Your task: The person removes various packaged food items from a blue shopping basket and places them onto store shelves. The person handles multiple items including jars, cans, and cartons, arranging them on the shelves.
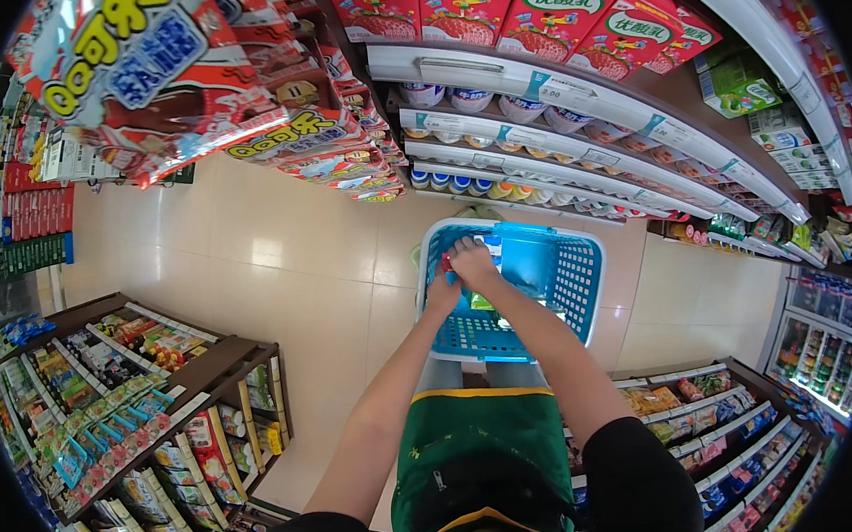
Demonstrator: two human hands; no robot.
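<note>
A blue plastic shopping basket (581, 285) with a pale rim and perforated sides stands in front of me. Both my hands are close together over its left half. My left hand (443, 291) and my right hand (471, 260) meet at a small red item (446, 261), with their fingers closed around it. Its exact kind is mostly hidden by the fingers. Beneath my right wrist lies a green package (480, 302) in the basket. A blue-and-white package (493, 248) leans near the far wall, partly covered by my right hand. Something white (505, 323) shows low beside my forearm.
Ahead rises a shelf unit (471, 59) with red drink cartons (467, 3) and rows of bottles. Snack bags (161, 84) hang at upper left, close to the camera. Snack racks (130, 376) stand at left and right (704, 424). Tiled floor (308, 274) runs between them.
</note>
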